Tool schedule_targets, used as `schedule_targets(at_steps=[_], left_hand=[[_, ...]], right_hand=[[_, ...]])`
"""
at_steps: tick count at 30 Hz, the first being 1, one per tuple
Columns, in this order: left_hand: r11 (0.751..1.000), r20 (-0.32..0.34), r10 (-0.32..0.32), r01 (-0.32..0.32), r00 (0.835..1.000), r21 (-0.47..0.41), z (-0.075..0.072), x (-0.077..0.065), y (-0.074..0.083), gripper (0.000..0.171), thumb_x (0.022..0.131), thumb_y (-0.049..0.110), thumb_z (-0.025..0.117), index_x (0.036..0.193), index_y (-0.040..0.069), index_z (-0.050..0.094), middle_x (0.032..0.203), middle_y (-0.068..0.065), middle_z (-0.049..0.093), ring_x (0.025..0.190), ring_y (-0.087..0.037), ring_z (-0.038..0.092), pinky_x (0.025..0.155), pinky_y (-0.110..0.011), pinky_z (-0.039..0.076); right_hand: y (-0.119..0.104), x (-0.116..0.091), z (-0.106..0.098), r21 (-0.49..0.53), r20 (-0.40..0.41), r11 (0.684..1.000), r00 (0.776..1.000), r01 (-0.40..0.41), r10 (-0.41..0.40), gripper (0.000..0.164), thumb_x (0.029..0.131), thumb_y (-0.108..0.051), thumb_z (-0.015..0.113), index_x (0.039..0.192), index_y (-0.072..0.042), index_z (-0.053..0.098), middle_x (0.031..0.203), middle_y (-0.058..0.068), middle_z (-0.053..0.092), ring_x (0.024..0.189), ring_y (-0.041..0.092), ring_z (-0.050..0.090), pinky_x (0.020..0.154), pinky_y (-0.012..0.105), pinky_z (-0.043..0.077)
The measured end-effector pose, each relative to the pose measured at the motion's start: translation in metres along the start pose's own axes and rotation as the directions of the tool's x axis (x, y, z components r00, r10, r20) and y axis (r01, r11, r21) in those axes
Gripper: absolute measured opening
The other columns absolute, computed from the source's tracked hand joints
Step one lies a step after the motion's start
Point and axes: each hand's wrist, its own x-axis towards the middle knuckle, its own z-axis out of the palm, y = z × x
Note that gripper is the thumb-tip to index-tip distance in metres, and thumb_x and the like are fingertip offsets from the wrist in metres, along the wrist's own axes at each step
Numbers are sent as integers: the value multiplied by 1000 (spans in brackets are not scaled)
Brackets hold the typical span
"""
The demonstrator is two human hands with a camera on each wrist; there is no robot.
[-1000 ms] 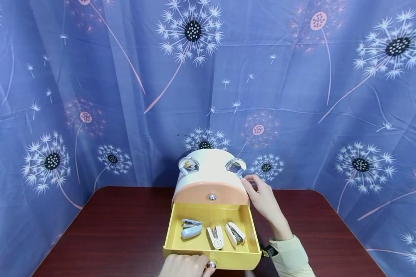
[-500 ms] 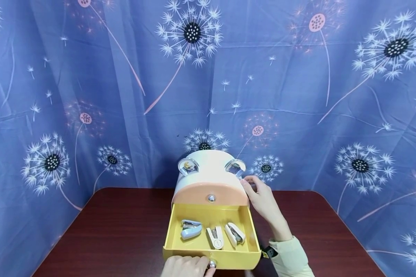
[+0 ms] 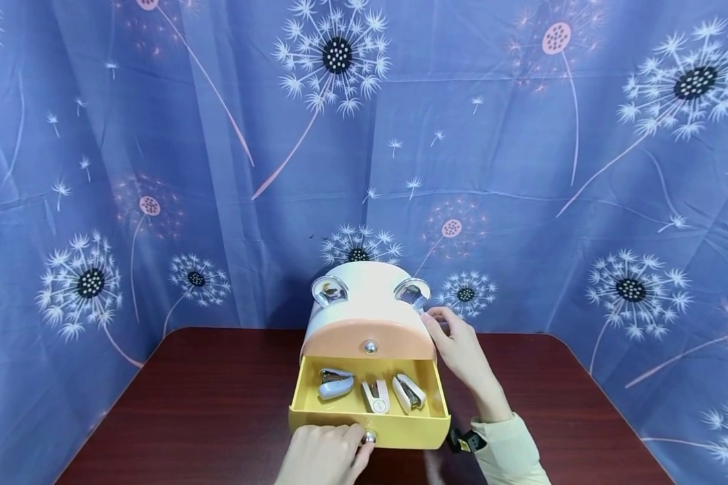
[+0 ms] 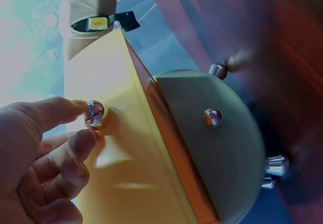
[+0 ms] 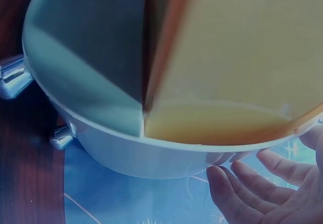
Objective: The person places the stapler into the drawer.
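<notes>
In the head view a white rounded cabinet point(image 3: 373, 293) has its yellow drawer point(image 3: 412, 430) pulled part way out. My left hand point(image 3: 321, 453) is at the drawer front, pinching its round silver knob point(image 3: 370, 437); the left wrist view shows thumb and fingertips at that knob point(image 4: 95, 114). Inside the drawer lie a light blue mini stapler point(image 3: 336, 387), a white stapler point(image 3: 376, 397) in the middle and another white stapler point(image 3: 409, 393) at right. My right hand point(image 3: 461, 350) rests its fingertips against the cabinet's right side, fingers extended and only slightly bent in the right wrist view.
Above the yellow drawer is a closed orange-pink drawer point(image 3: 340, 340) with its own silver knob. Two shiny, ear-like silver pieces point(image 3: 412, 292) stick out of the cabinet's top. A dark red wooden table point(image 3: 218, 404) carries the cabinet, before a blue dandelion-print curtain point(image 3: 218, 135).
The yellow drawer has slid inward, toward the cabinet, with my left hand following at its knob. The staplers moved back along with it. My right hand stays at the cabinet's side.
</notes>
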Motion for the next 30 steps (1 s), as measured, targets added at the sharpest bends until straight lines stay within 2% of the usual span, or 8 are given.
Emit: schedule_targets(at_steps=[5, 11, 17, 25, 30], left_hand=[[1000, 50, -24, 25, 998, -16, 3, 7, -5, 30, 78, 32, 76, 65, 21, 52, 50, 12, 44, 40, -9, 47, 35, -24, 23], [999, 27, -50, 50, 998, -11, 12, 13, -12, 31, 80, 32, 75, 63, 20, 52, 50, 10, 47, 41, -15, 49, 35, -29, 26], [997, 11, -70, 70, 998, -30, 21, 18, -17, 33, 81, 29, 76, 64, 20, 48, 51, 9, 46, 42, -16, 52, 36, -30, 26], [995, 72, -91, 94, 993, -34, 33, 26, -25, 29, 84, 32, 76, 69, 21, 53, 53, 10, 46, 44, -13, 52, 37, -26, 27], [993, 64, -105, 108, 992, -41, 37, 28, -28, 29, 84, 31, 76, 69, 20, 53, 53, 9, 46, 44, -14, 52, 37, -26, 28]], right_hand=[[0, 0, -1, 2, -12, 1000, 1000, 4, -4, 43, 99, -51, 49, 119, -15, 62, 106, 7, 67, 92, 21, 65, 80, 44, 52], [0, -1, -1, 10, -8, 1000, 1000, 1, -1, 42, 100, -50, 50, 119, -14, 62, 107, 8, 67, 93, 21, 65, 80, 44, 52], [2, -2, 0, 10, 2, 1000, 1000, -3, 3, 43, 99, -52, 49, 120, -16, 62, 108, 7, 66, 92, 20, 65, 78, 43, 52], [1, -1, -1, 12, 3, 1000, 1000, 0, 0, 45, 99, -53, 49, 120, -16, 61, 109, 7, 66, 91, 20, 64, 78, 43, 52], [0, 0, -1, 14, 11, 1000, 1000, -8, 8, 43, 99, -52, 49, 120, -17, 61, 108, 6, 66, 90, 19, 64, 76, 41, 52]])
